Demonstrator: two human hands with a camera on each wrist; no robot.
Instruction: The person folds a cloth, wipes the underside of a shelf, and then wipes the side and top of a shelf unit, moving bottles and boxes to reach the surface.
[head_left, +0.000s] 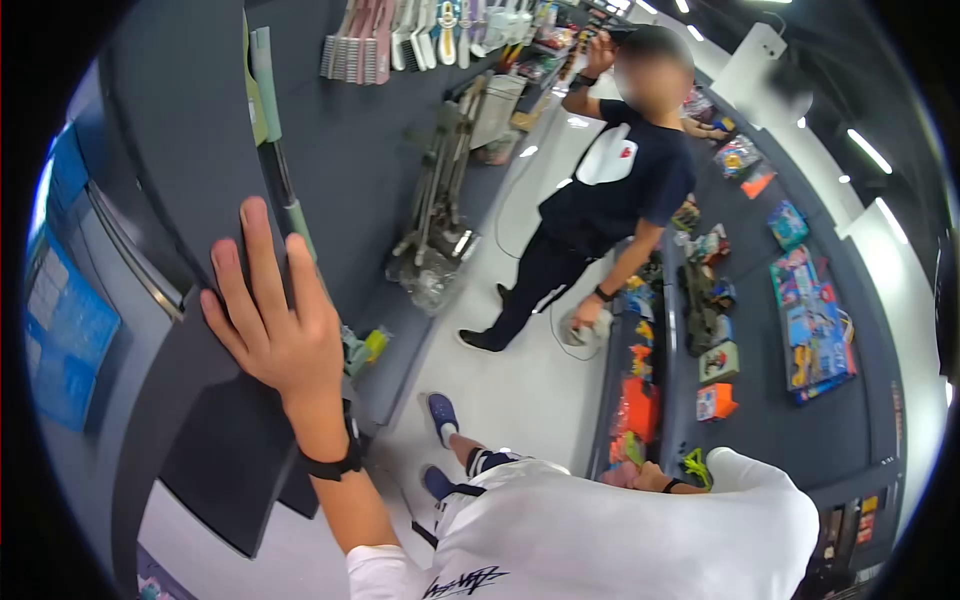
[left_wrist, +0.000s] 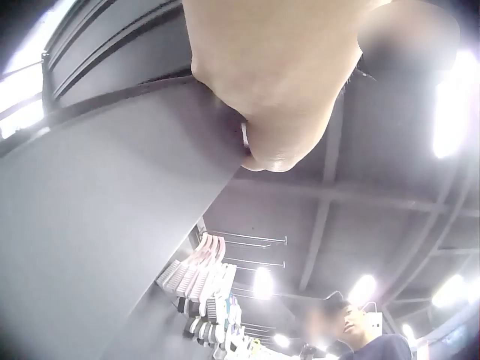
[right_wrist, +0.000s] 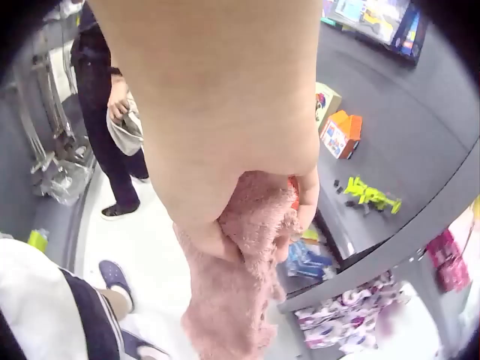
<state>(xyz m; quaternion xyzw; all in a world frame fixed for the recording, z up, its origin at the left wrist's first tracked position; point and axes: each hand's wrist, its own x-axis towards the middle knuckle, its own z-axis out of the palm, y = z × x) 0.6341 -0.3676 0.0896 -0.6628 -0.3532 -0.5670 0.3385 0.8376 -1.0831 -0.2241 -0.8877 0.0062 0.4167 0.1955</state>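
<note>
In the head view my left hand lies with straight, spread fingers on a dark grey shelf panel. The left wrist view has the same hand from below, at the edge of the grey panel; part of the fingers is hidden there. My right hand grips a fluffy pink cloth, which hangs down from the fingers. From the head camera, this right hand appears low beside the right-hand shelves, with a little of the pink cloth showing.
A person in dark clothes stands in the aisle, holding a pale bundle. Brushes hang on the left wall. Packaged toys fill the right-hand wall. A yellow-green toy lies on a grey shelf near my right hand.
</note>
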